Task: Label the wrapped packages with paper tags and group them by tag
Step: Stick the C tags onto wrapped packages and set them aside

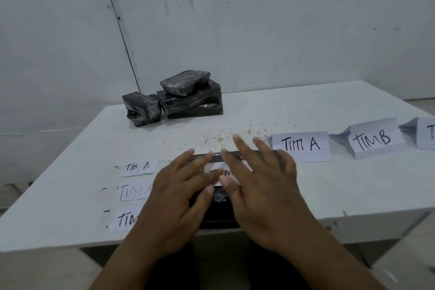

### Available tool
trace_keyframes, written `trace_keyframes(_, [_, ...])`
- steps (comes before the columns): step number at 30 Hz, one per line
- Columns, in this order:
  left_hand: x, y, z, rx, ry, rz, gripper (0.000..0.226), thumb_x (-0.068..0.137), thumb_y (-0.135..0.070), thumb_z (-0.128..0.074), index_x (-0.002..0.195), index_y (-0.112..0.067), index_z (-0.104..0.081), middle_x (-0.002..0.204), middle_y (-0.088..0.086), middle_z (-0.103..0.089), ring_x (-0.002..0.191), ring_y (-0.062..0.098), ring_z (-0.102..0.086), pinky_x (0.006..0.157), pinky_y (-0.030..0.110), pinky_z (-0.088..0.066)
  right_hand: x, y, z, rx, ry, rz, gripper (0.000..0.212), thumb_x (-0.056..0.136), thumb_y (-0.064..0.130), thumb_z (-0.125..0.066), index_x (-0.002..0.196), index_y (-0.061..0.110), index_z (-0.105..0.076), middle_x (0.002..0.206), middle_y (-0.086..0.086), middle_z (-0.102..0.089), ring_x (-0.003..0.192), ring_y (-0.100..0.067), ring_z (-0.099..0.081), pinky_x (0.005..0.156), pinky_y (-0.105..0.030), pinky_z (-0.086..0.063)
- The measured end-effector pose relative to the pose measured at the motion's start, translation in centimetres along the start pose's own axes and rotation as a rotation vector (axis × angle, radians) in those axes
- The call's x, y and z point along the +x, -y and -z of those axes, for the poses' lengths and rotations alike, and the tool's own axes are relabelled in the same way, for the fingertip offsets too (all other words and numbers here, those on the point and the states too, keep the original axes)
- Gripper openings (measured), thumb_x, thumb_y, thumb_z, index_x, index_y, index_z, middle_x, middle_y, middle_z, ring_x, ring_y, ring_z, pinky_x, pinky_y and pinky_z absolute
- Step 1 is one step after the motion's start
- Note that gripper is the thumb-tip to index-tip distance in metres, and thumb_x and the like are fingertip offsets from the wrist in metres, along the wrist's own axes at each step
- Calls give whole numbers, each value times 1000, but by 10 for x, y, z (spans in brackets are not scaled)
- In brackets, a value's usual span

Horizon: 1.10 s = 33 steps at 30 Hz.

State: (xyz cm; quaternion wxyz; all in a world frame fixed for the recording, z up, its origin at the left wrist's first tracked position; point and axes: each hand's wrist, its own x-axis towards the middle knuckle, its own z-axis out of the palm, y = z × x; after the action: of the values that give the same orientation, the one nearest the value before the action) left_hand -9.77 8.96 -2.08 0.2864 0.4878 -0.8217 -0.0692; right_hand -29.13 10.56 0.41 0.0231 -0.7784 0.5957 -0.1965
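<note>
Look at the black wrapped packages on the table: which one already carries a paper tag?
The package under both hands at the near edge; a white tag lies on its top. The four stacked at the far left show none.

The dark packages (pixel 188 99) at the table's far edge are wrapped in glossy, wrinkled plastic film. The tags (pixel 138 167) are matt white paper. The table (pixel 329 195) is matt, speckled white.
</note>
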Motion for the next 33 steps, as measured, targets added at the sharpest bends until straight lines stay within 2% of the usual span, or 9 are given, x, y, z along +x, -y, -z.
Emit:
trace_keyframes(1, [-1, 2, -2, 9, 41, 10, 47, 101, -51, -32, 144, -51, -50, 157, -33, -34, 154, -2, -15, 124, 37, -21, -3, 2, -1, -23, 107, 23, 60, 104, 58, -11, 161, 40, -9, 170, 15, 4, 157, -20, 12, 122, -54, 8])
trace_keyframes(3, [-3, 3, -3, 14, 91, 39, 50, 99, -54, -25, 146, -56, -40, 157, -37, -28, 152, -10, -9, 127, 34, -13, -6, 1, -2, -90, 206, 47, 66, 102, 62, -3, 161, 36, 9, 169, 16, 14, 154, -16, 23, 118, -58, 20])
trace_keyframes(9, [-6, 0, -3, 49, 64, 103, 64, 93, -62, -25, 152, -42, -41, 158, -36, -24, 149, -18, -3, 121, 13, 1, -4, -9, 0, -184, 287, -35, 89, 90, 79, 2, 161, 26, 13, 168, 6, 20, 153, -11, 23, 119, -59, 19])
trace_keyframes(14, [-12, 2, -6, 167, 44, 170, 74, 90, -73, -17, 155, -43, -36, 163, -31, -18, 152, -10, 6, 128, 36, 0, -9, -15, 8, -204, 329, -147, 107, 80, 90, 0, 161, 21, 14, 168, -1, 22, 154, -16, 25, 117, -63, 20])
trace_keyframes(19, [-20, 3, -6, 245, -40, 245, 87, 85, -87, -5, 153, -45, -37, 164, -27, -16, 155, -1, 2, 128, 45, -5, -12, -14, 9, -218, 343, -218, 115, 77, 93, 0, 159, 15, 18, 167, -6, 26, 153, -22, 27, 116, -66, 19])
trace_keyframes(22, [-22, 4, -2, 271, -57, 167, 70, 96, -77, -20, 147, -40, -50, 167, -14, -25, 158, 12, -9, 124, 57, -17, -11, -14, 10, -195, 297, -240, 115, 78, 93, -6, 159, 16, 20, 168, -7, 24, 153, -26, 26, 117, -65, 18])
trace_keyframes(24, [-25, 6, -4, 243, -31, 86, 56, 102, -65, -25, 148, -44, -48, 168, -14, -26, 158, 12, -12, 121, 59, -21, -11, -14, 9, -178, 246, -156, 102, 82, 90, -9, 159, 29, 21, 167, 0, 27, 152, -25, 29, 116, -66, 19])
trace_keyframes(27, [-28, 9, -8, 172, -19, 67, 53, 104, -63, -22, 149, -47, -44, 162, -24, -32, 156, 3, -14, 120, 51, -29, -12, -14, 5, -206, 252, -62, 86, 88, 84, -4, 159, 39, 13, 168, 6, 24, 152, -22, 31, 116, -65, 19])
trace_keyframes(33, [-30, 9, -9, 39, -64, 109, 59, 95, -68, -36, 145, -42, -53, 157, -30, -38, 152, -9, -16, 116, 29, -28, -12, -19, 17, -204, 317, -174, 95, 80, 91, -7, 160, 41, 6, 169, 2, 20, 152, -23, 31, 114, -67, 20])
